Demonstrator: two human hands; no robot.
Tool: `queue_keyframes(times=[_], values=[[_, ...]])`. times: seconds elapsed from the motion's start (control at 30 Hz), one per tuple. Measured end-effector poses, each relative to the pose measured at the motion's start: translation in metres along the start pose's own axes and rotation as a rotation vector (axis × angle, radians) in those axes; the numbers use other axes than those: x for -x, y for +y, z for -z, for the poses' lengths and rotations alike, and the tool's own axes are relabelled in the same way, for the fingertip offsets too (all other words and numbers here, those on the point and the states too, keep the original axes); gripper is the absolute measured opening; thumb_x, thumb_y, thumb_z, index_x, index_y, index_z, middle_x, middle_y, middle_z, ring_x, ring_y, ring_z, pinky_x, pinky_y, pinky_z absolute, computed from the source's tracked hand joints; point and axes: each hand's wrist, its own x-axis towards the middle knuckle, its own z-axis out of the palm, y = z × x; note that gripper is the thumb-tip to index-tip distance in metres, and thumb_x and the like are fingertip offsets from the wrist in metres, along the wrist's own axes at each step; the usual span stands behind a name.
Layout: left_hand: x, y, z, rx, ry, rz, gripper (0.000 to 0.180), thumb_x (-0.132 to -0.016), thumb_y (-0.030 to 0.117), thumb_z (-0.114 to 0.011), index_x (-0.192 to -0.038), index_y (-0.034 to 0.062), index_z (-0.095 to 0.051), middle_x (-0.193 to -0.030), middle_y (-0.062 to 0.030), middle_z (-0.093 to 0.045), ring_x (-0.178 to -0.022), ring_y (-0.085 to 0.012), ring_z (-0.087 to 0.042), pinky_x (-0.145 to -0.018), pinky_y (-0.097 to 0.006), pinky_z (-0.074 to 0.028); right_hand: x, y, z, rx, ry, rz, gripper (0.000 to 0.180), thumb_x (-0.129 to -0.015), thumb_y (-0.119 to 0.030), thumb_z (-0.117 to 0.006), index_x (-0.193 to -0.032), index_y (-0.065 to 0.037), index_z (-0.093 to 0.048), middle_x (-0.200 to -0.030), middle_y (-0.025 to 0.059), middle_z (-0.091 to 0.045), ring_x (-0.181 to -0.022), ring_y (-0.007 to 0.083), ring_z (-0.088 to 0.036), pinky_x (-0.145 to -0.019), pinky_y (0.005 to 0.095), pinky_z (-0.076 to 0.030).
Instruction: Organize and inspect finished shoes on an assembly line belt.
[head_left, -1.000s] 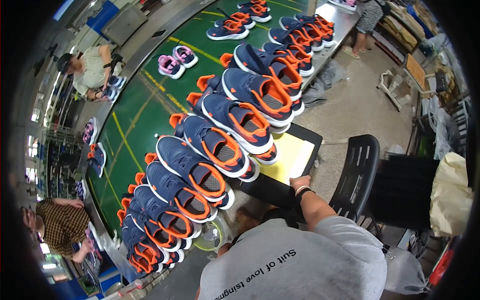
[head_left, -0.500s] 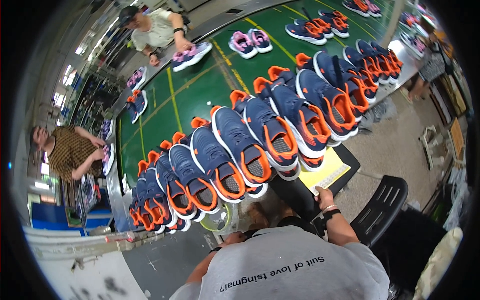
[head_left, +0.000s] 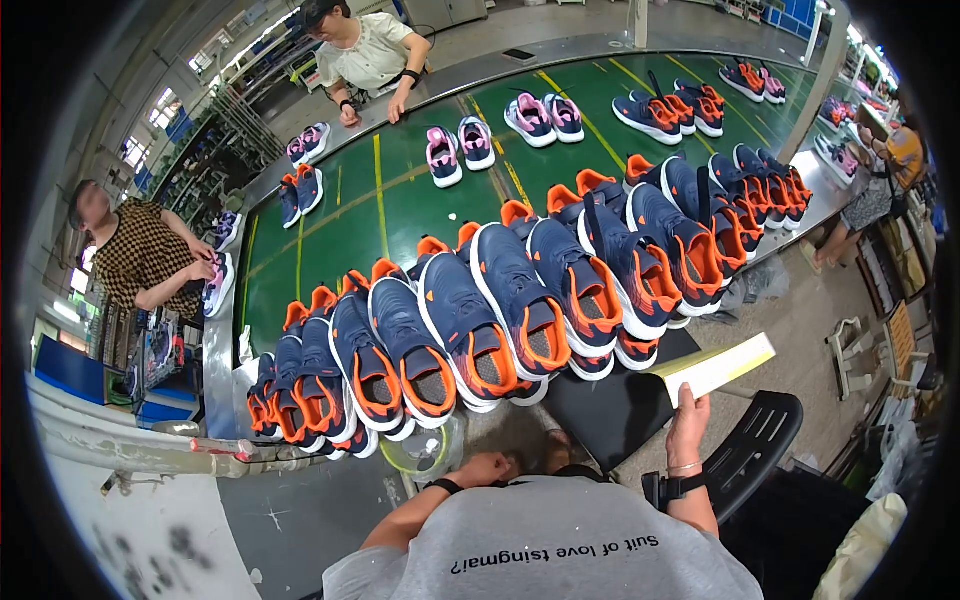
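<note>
My right hand (head_left: pixel 688 430) is raised at the right, its fingers and thumb closed on the near edge of a flat yellow-and-white sheet (head_left: pixel 722 368). The sheet tilts up above a black seat-like surface (head_left: pixel 625 408). My left hand (head_left: pixel 487 470) rests low before my body, fingers loosely curled; nothing shows in it. Just beyond my hands stands a long row of navy sneakers (head_left: pixel 455 310) with orange linings and white soles. They are packed side by side along the near edge of a green table (head_left: pixel 350 215). Neither hand touches the shoes.
Pink-and-navy sneakers (head_left: pixel 460 150) and more navy-orange pairs (head_left: pixel 670 112) stand farther across the table. One person (head_left: pixel 365 65) stands at the far side, another (head_left: pixel 150 255) at the left holds a shoe. A black slotted chair back (head_left: pixel 755 450) is beside my right arm.
My right hand has lifted the sheet off the black surface and tilted it. A pink-and-navy pair now stands on the table where the far person held one. My view has shifted slightly.
</note>
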Motion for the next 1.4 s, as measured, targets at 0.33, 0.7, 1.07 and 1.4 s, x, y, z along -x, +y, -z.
queue_keyframes(times=[0.33, 0.7, 1.07, 1.4], values=[[0.044, 0.044, 0.041, 0.236, 0.035, -0.184, 0.032, -0.085, 0.030, -0.054, -0.097, 0.0014, -0.060, -0.088, -0.0161, -0.064, -0.082, -0.0271, -0.062, -0.072, -0.034, -0.047, 0.090, -0.113, -0.063, 0.709, -0.531, 0.506, 0.018, -0.079, -0.005, -0.057, -0.096, 0.000, -0.057, -0.087, 0.0082, -0.057, -0.078, 0.0173, -0.056, -0.073, 0.0282, -0.044], [0.125, 0.101, 0.131, 0.671, 0.255, -0.531, 0.019, -0.084, 0.006, -0.057, -0.103, 0.0033, -0.058, -0.097, -0.0048, -0.059, -0.087, -0.0114, -0.055, -0.076, -0.024, -0.043, 0.142, -0.179, -0.099, 0.836, -1.029, 0.382, 0.021, -0.078, -0.012, -0.059, -0.093, 0.002, -0.057, -0.080, 0.0131, -0.057, -0.073, 0.0242, -0.056, -0.066, 0.0318, -0.044], [0.154, 0.167, 0.165, 0.116, 0.865, -0.980, 0.030, -0.066, 0.005, -0.073, -0.092, 0.0032, -0.058, -0.092, -0.0112, -0.058, -0.089, -0.0273, -0.056, -0.079, -0.034, -0.045, 0.143, -0.199, -0.084, 0.583, -1.096, -0.024, 0.021, -0.081, -0.009, -0.057, -0.098, 0.004, -0.056, -0.085, 0.0026, -0.058, -0.076, 0.0060, -0.050, -0.065, 0.0216, -0.043], [0.126, 0.206, 0.149, -0.163, 0.577, -1.055, 0.023, -0.075, 0.007, -0.063, -0.096, 0.0002, -0.060, -0.085, -0.0127, -0.061, -0.081, -0.0259, -0.059, -0.074, -0.033, -0.045, 0.128, -0.186, -0.064, 0.316, -1.121, -0.268, 0.021, -0.082, -0.009, -0.060, -0.099, 0.002, -0.056, -0.090, 0.0006, -0.059, -0.081, 0.0035, -0.051, -0.071, 0.0198, -0.043]])
